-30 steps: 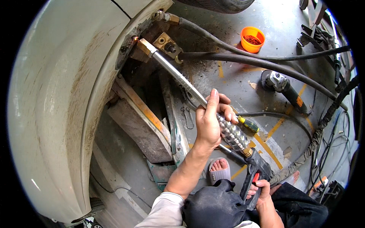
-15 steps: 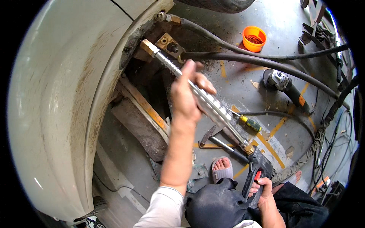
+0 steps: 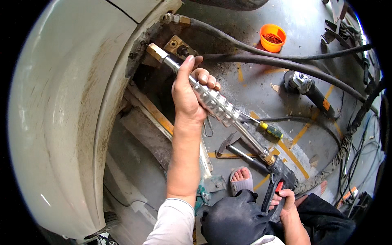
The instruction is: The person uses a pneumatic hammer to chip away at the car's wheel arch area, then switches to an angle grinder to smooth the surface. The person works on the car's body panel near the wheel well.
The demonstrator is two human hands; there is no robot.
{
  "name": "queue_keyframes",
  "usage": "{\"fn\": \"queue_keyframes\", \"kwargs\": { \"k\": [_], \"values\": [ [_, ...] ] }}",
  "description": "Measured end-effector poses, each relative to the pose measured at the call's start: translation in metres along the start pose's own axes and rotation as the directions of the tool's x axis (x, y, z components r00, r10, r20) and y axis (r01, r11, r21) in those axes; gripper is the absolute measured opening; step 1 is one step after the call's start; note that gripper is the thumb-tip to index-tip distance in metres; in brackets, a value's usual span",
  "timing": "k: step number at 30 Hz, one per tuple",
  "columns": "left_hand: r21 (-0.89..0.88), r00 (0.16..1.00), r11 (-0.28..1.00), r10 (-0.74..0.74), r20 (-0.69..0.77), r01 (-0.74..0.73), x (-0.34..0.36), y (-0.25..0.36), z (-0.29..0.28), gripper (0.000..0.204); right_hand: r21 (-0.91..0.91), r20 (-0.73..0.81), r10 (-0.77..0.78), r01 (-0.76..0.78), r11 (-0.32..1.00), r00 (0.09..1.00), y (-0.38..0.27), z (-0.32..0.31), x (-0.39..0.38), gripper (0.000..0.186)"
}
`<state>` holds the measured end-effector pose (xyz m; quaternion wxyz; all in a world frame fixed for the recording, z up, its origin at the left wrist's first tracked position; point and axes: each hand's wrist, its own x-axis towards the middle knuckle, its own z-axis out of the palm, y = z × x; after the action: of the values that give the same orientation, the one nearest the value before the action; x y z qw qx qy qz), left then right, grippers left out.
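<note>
My left hand (image 3: pixel 190 100) is closed round the ridged metal sliding weight (image 3: pixel 214 102) on a long steel rod (image 3: pixel 249 134). The rod's brass tip (image 3: pixel 157 52) sits at the dark, scraped edge (image 3: pixel 135 57) of a dirty white car panel (image 3: pixel 61 106); whether it touches is unclear. My right hand (image 3: pixel 283 204) is wrapped round the black pistol grip with red trigger (image 3: pixel 277 185) at the rod's lower end. A brass clamp block (image 3: pixel 174 43) with a cable lies just behind the tip. Below the rod are a yellow-green screwdriver (image 3: pixel 271 130) and a hammer (image 3: pixel 230 147).
An orange bowl of rusty bits (image 3: pixel 271 38), an angle grinder (image 3: pixel 310 92), thick black cables (image 3: pixel 261 61) and tangled hoses (image 3: pixel 363 151) lie on the grey floor at right. Steel beams (image 3: pixel 147 110) are under the panel. My sandalled foot (image 3: pixel 241 179) is below the rod. A tyre (image 3: pixel 228 3) is at the top.
My left hand has moved the weight up and leftward along the rod, away from the grip, toward the tip. An orange glow seen earlier at the tip is gone.
</note>
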<state>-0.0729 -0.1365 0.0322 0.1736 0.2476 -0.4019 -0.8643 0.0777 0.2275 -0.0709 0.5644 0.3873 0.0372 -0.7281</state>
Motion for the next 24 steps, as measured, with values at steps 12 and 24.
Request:
{"fn": "queue_keyframes", "kwargs": {
  "k": [12, 24],
  "values": [
    [0.051, 0.990, 0.989, -0.136, -0.026, 0.137, -0.072, -0.109, -0.010, 0.026, -0.007, -0.018, -0.011, 0.011, 1.000, 1.000, -0.001, -0.027, -0.002, 0.019],
    [0.074, 0.994, 0.992, -0.103, 0.026, 0.101, -0.063, -0.085, 0.005, 0.034, -0.079, -0.001, -0.051, 0.051, 0.996, 0.999, -0.001, -0.005, 0.002, 0.019]
  ]
}}
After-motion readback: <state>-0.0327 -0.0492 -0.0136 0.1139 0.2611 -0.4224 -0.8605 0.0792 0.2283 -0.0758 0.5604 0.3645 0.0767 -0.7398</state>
